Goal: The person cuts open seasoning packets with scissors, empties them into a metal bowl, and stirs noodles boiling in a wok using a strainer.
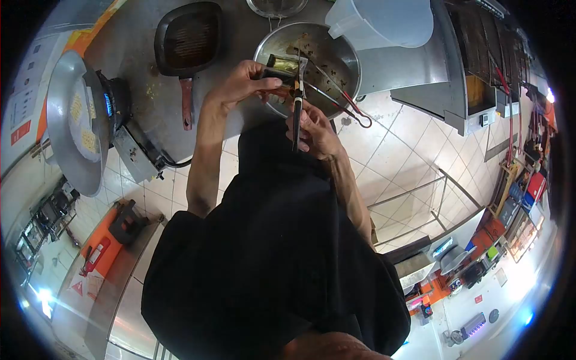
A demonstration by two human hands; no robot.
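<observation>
Fingers of left hand (249, 84) pinching shiny packet (282, 63), wrist bent inward. Right hand's (318, 132) fingers wrapped round dark-handled cutting tool (296, 129), forearm slanting up-left, blade pointing away from body beside packet. Packet's over metal bowl (273, 43). Square pan (189, 39) on bench (129, 36), off left.

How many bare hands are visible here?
2: left hand over the left rim of a round steel bowl; right hand near its front, gripping a black-handled tool.
</observation>
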